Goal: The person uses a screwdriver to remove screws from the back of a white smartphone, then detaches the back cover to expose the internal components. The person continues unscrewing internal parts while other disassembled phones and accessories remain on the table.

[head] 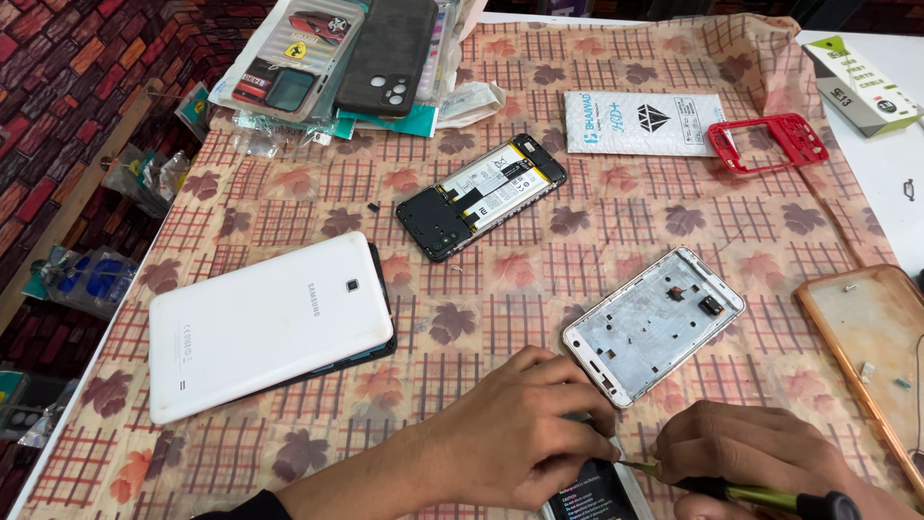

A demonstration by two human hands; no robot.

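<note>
Phone (pixel 595 491) lies at the table's near edge, pinned under my left hand (pixel 525 433). My right hand (pixel 746 453) grips a screwdriver (pixel 760 496), tip on it.

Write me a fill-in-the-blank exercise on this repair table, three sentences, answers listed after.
1. The right hand holds a thin ____ with a green and black handle, its tip at the phone under the left hand.
2. The tablet at the left lies with its ____ back facing up.
3. The empty phone frame near the far right of the cloth is ____ in colour.

Missing words: screwdriver; white; red
</note>
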